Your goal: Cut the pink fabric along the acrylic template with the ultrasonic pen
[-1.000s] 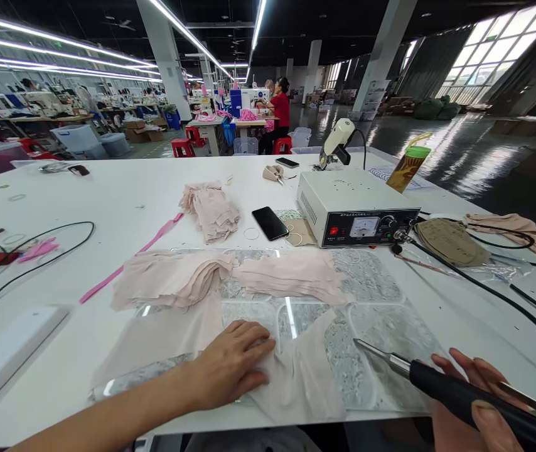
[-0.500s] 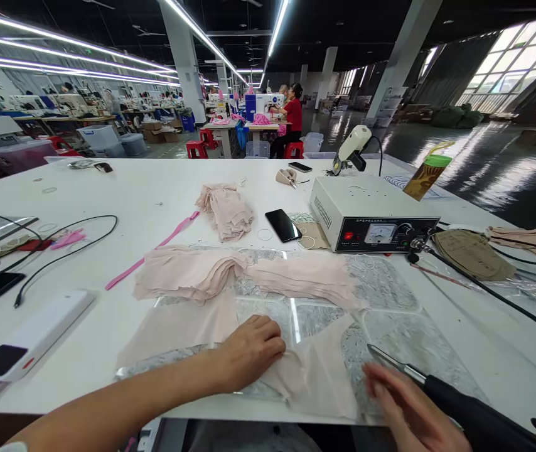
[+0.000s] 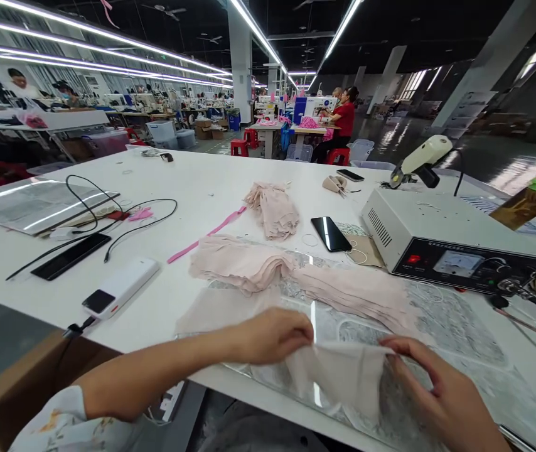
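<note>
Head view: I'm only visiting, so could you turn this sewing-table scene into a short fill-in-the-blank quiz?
1. The left hand and the right hand each pinch a thin fabric piece whose colour is pale ____.
2. The white box-shaped metal machine has a small lit lamp coloured ____.
3. The black flat smartphone lies on the white table, to the ____ of that machine.
Missing words: pink; red; left.

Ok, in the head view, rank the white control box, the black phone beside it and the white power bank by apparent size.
1. white control box, clearly largest.
2. white power bank.
3. black phone.
Last two unsure: the power bank lies nearer the camera.
</note>
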`<state>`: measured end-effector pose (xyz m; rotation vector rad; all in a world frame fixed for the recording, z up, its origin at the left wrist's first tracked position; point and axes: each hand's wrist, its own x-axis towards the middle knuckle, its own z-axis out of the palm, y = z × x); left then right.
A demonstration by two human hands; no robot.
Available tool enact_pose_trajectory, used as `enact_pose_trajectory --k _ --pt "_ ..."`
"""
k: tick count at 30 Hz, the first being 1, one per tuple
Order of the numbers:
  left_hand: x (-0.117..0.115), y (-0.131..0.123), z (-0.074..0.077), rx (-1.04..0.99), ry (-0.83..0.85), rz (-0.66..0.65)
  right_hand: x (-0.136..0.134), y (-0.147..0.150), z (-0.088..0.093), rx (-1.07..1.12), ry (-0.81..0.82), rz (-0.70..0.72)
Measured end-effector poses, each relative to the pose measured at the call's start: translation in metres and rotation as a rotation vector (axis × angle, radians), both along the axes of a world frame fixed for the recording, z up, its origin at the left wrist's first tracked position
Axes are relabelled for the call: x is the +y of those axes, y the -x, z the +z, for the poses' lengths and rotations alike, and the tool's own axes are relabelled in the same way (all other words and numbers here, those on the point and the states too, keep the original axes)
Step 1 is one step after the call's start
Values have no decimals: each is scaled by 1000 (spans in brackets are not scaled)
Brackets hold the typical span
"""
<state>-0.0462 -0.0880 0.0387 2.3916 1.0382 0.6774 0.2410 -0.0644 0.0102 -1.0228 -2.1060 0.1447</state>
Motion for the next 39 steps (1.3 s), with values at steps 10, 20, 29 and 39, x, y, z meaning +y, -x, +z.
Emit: enact_pose_trajectory --k 10,20,29,39 --pt "-3 117 -11 333 -630 112 23 108 -4 117 -296 389" --pt "-43 133 -40 343 -343 101 -3 113 -33 -120 -41 470" --pt "-35 138 -31 209 -82 219 2 126 7 -22 228 435" --pt "58 178 23 209 33 569 96 191 43 164 552 197"
